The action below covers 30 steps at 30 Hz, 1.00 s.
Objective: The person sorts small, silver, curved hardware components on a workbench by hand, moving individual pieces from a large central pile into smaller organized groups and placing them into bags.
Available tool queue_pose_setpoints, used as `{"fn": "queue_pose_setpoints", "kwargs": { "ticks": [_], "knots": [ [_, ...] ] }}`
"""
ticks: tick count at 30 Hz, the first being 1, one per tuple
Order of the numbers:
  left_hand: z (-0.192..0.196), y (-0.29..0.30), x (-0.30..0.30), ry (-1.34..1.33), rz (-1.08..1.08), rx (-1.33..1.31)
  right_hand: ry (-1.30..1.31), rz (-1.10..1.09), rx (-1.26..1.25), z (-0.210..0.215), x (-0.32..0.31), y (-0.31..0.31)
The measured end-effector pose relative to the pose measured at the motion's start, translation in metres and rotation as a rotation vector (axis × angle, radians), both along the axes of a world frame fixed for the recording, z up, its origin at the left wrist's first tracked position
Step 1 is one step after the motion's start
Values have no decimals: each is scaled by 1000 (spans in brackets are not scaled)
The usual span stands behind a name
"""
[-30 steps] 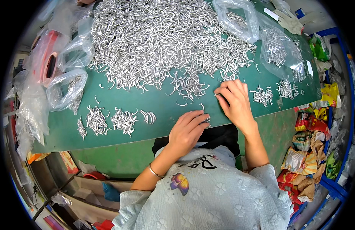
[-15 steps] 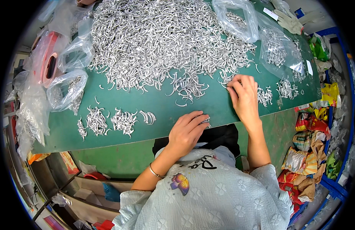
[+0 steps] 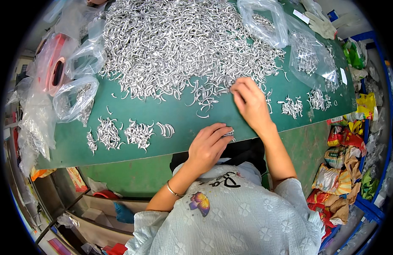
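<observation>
- The worktop is green, and a great heap of small curved silver metal pieces covers its far half
- Since half a second ago the right hand has moved left, away from the little clusters near the right end, and its fingers now sit at the heap's near edge; a second ago it lay nearer the front edge
- The left hand has hardly shifted: it stays at the front edge of the worktop, as in both earlier frames
- Right fingers are curled and pinched together on loose pieces at the heap's rim; whether they grip one I cannot tell
- Left fingers are bent loosely over a small bunch of the same pieces, which shows just past the fingertips; they seem closed on it
- Clear bags with pieces in them lie at the far right, more bags at the left
- Three sorted piles sit well to the left of the left hand, near the front edge
- A thin bracelet circles the left wrist
</observation>
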<state>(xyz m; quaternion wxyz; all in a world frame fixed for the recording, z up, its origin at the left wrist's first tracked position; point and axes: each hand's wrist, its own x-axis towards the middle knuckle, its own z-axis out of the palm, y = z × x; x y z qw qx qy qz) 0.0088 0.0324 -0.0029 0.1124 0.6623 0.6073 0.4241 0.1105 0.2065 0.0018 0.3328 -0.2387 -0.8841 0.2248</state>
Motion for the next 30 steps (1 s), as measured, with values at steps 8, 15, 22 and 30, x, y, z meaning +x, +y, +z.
{"fn": "queue_pose_setpoints", "kwargs": {
  "ticks": [8,15,22,30],
  "knots": [
    [-1,-1,0,-14,4,0,14,-241,-1,19,13,4],
    [0,0,-1,-8,-1,-6,-183,-16,82,18,-6,-9],
    [-1,0,0,0,9,14,-89,34,-15,10,20,-1],
    [0,0,0,-4,4,15,-127,-293,37,21,27,4]
  ]
}}
